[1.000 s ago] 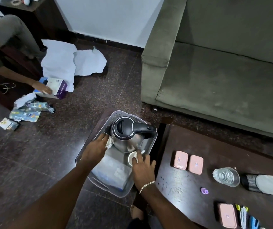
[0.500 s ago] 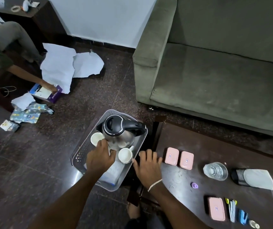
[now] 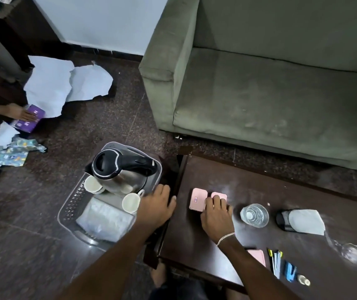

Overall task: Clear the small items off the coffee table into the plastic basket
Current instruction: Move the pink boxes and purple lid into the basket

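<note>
Fingers of the right hand [image 3: 216, 215] rest spread on the right one of two flat pink rectangular cases [image 3: 198, 199] near the left edge of the dark wooden coffee table [image 3: 259, 187], nothing gripped yet. Left hand [image 3: 156, 207] hangs loosely open over the right rim of the clear plastic basket [image 3: 69, 210]. Risk: a flat case could slip from a shallow pinch, or knock the white cups [image 3: 131, 203] crowded beside the steel kettle [image 3: 121, 172].

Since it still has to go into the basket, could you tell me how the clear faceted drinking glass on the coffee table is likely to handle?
The clear faceted drinking glass looks rigid and breakable, so it probably needs gentle setting down. It stands upright on the dark wooden coffee table; its smooth walls may be slippery. Tipped over, it would likely roll.
</note>
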Available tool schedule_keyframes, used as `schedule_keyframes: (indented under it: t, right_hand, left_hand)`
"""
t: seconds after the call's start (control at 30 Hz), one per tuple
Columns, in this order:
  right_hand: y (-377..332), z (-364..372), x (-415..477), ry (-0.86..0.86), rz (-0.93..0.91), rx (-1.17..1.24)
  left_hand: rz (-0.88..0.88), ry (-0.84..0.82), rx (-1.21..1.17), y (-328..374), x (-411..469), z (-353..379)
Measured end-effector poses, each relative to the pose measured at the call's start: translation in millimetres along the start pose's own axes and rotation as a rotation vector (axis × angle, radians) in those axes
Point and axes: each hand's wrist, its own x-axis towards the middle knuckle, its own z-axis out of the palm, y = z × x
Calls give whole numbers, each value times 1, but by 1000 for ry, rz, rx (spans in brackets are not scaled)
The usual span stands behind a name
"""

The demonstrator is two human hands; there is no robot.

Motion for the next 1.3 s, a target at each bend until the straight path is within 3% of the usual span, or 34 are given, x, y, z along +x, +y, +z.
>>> schedule_keyframes:
  t: [0.17,0.47,0.87,1.13,1.3]
  right_hand:
    - [44,18,26,-55,-62,-34]
    - [75,57,51,-238,-153,-43]
    - [49,38,22,-93,-186,-30]
    - [-40,-29,-27,-90,-303,-4]
    - [-112,-56,-47,-100,-400,48]
  left_hand:
    - [179,-200,-4,42,32,49]
    - [232,-563,54,78,58,109]
    - [346,-490,33,56,31,79]
    - [386,-400,-50,-23,-26,-15]
    - [290,-441,-25,-95,-63,-65]
